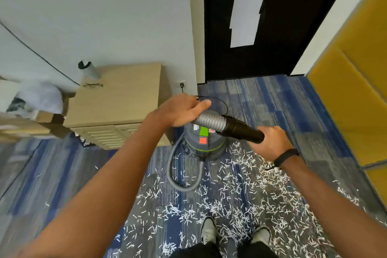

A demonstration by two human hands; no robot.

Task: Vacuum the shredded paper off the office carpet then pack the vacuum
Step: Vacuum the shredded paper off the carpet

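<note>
We stand over the mess, shoes at the bottom edge, shredded paper (236, 192) spread thick across the blue-grey carpet (261, 98) in front of and around us; none of it looks picked up yet. The canister vacuum (204, 144), grey with a green band, sits upright on the carpet just beside a low wooden cabinet (117, 100), its cord running to a wall socket (181, 85) behind it, so we judge it plugged in. Our left hand (178, 111) is wrapped over the ribbed grey hose (211, 121) near its cuff; our right hand (270, 142) is clenched around the far end of the black tube (240, 129). Both held above the canister, hands on either side of the joint, likely to steady it. The rest of the hose loops slack on the floor to the left of the canister. Yellow panel (356, 81) at right, dark door (251, 23) ahead.
</note>
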